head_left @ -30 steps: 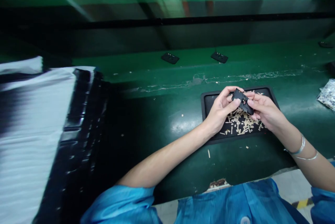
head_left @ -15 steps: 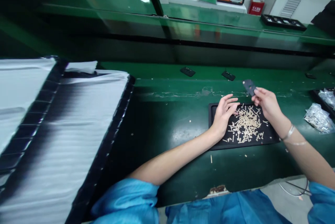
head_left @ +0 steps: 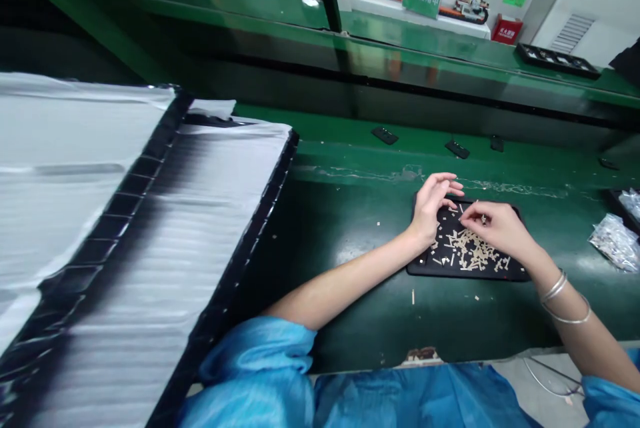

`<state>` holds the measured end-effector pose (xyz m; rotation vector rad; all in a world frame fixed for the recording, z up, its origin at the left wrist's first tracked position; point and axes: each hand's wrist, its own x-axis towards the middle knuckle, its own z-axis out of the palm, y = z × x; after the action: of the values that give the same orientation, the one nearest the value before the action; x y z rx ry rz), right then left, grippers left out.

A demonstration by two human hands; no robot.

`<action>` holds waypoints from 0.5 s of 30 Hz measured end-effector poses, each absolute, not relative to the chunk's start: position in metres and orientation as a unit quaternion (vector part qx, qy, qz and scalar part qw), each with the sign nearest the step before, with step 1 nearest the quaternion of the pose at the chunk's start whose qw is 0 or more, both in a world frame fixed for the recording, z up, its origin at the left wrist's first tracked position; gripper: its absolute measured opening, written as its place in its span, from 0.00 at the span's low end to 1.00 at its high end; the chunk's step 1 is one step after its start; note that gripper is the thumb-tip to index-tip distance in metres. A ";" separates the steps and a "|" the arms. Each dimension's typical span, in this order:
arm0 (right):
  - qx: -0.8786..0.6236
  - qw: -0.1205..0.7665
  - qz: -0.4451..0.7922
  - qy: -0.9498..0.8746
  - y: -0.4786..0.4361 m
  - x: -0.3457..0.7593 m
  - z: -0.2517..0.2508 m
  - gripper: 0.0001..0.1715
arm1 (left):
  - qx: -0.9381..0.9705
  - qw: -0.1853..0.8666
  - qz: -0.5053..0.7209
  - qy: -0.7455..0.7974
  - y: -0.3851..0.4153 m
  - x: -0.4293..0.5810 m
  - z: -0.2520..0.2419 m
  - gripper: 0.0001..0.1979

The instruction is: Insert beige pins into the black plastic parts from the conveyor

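Observation:
A black tray (head_left: 455, 272) on the green bench holds many small pale strips (head_left: 473, 251), heaped near its middle and right. My left hand (head_left: 431, 208) rests at the tray's left back edge, fingers apart and curved, with nothing seen in it. Over the tray's back part is my right hand (head_left: 493, 225), thumb and fingertips pinched together above the strips. Whatever lies between those fingertips is too small to make out. Behind the tray, small black plates lie on the bench: one at left (head_left: 385, 135), one at middle (head_left: 457, 149) and one at right (head_left: 497, 143).
Large black-edged trays with white ribbed sheets (head_left: 225, 195) fill the left side. Clear bags of small parts (head_left: 616, 241) lie at the right. A raised green shelf (head_left: 450, 48) runs along the back, with a black tray (head_left: 557, 60) on it.
My right hand has let go of the black plate, which now lies behind the tray, and has come down over the strips. My left hand stays at the tray's edge. The view has shifted left.

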<state>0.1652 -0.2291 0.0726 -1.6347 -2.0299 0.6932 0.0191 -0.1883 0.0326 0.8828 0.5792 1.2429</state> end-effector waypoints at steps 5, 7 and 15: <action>-0.624 0.044 0.154 -0.764 -0.235 0.149 0.073 0.04 | 0.422 0.667 0.554 0.267 -0.179 0.012 0.034 0.14; -0.635 0.015 0.158 -0.756 -0.232 0.148 0.072 0.03 | 0.426 0.671 0.546 0.267 -0.179 0.013 0.034 0.14; -0.630 0.006 0.219 -0.745 -0.226 0.151 0.076 0.05 | 0.476 0.655 0.525 0.263 -0.183 0.015 0.036 0.12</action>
<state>0.1511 -0.2262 0.0756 -1.9735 -2.3319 0.6843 0.0149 -0.1828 0.0361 1.0784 0.5974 1.1894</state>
